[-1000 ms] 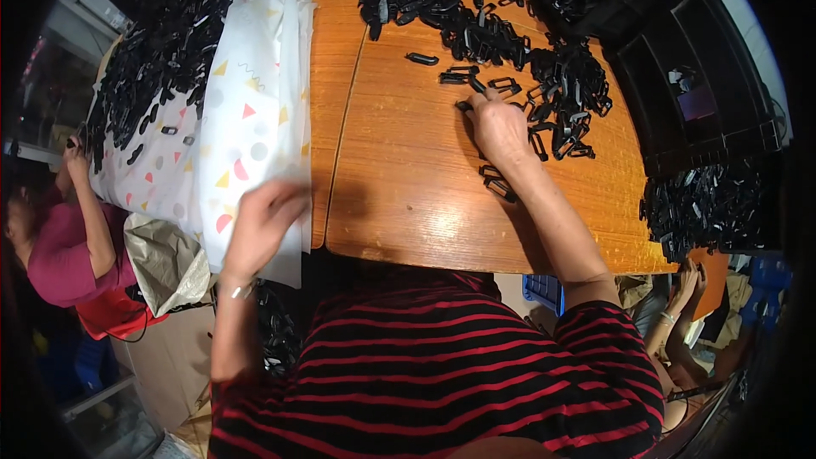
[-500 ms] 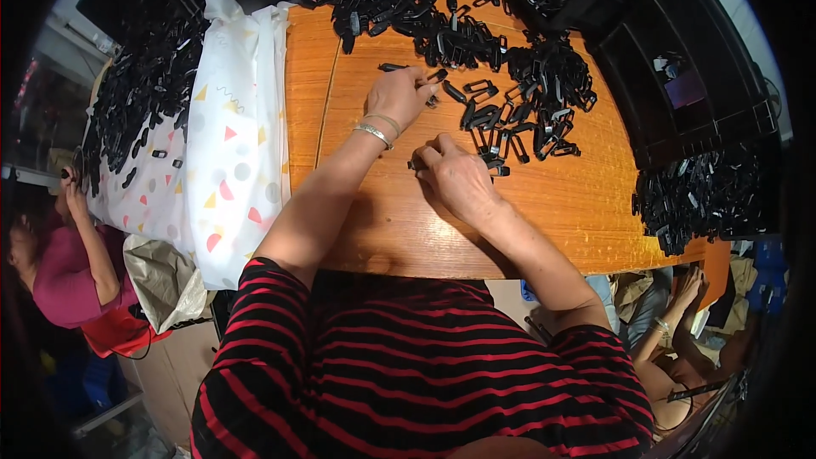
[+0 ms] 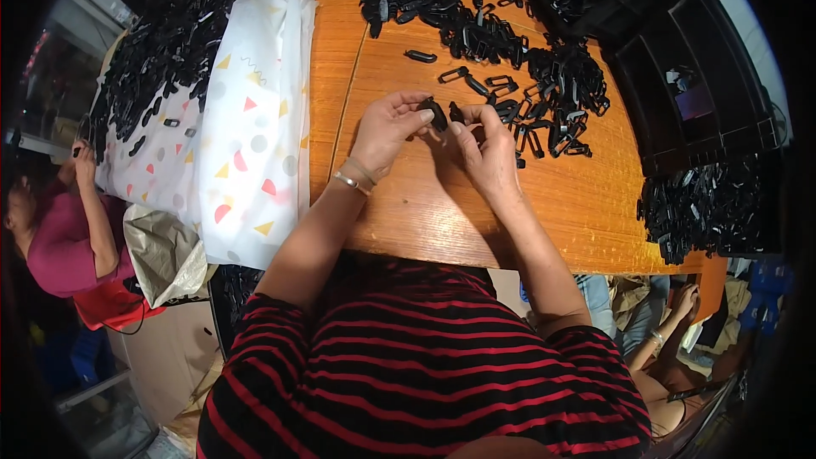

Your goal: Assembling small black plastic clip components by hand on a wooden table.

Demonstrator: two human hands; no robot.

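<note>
Above the wooden table (image 3: 399,204), my left hand (image 3: 389,129) pinches a small black oblong plastic part (image 3: 438,114) between thumb and fingers. My right hand (image 3: 491,153), close beside it, pinches another small black plastic piece (image 3: 456,111), partly hidden by the fingers. The two pieces face each other a short way apart. Just beyond my hands lie loose black frame-shaped parts (image 3: 501,83), and a single black oblong part (image 3: 420,56) rests apart from them, farther left. What these parts belong to, I cannot make out.
A heap of black parts (image 3: 565,85) spreads over the table's far right. White patterned sheeting (image 3: 255,127) covers the left side, with more black parts (image 3: 161,51) heaped beyond. A black bin (image 3: 697,93) stands at right. Co-workers' arms (image 3: 95,221) show at both sides.
My hands have come together, the left holding a black oblong part, the right lifting a small piece from the table. The view has shifted slightly.
</note>
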